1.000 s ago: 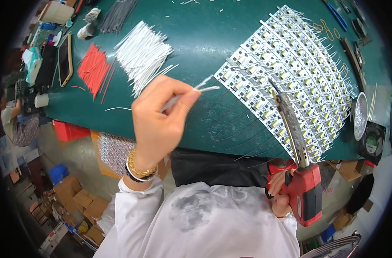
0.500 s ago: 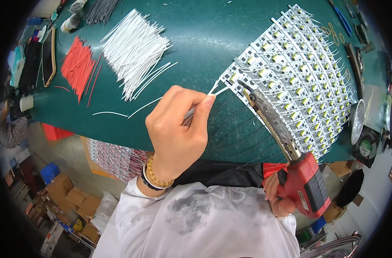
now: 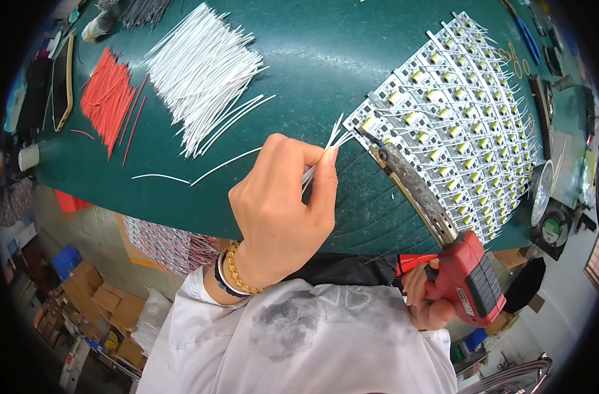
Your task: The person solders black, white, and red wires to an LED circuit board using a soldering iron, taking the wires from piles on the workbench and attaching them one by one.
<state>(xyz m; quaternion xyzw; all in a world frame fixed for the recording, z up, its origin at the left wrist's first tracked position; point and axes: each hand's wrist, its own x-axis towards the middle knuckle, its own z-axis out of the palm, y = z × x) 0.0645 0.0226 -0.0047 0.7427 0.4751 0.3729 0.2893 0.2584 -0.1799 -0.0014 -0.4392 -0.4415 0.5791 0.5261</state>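
My left hand (image 3: 287,197) is closed, pinching several white wires (image 3: 336,136) between thumb and forefinger. Their ends point up and right, close to the lower left corner of a panel of white circuit boards (image 3: 447,125) with yellowish parts and white wires sticking out. My right hand (image 3: 428,299) grips the handle of a red soldering gun (image 3: 471,279). The gun's dark tip reaches that same corner of the panel, beside the wire ends; whether tip and wire touch, I cannot tell.
On the green table (image 3: 306,59) lie a pile of white wires (image 3: 204,79), a pile of red wires (image 3: 107,98) and several loose ones. A round metal dish (image 3: 542,190) and a solder reel (image 3: 553,229) are at the right edge. Cardboard boxes (image 3: 82,285) stand on the floor.
My left hand has shifted slightly right, and the white wire ends in it fan out more. The soldering gun stays near the panel's corner. The whole view has tilted a little.
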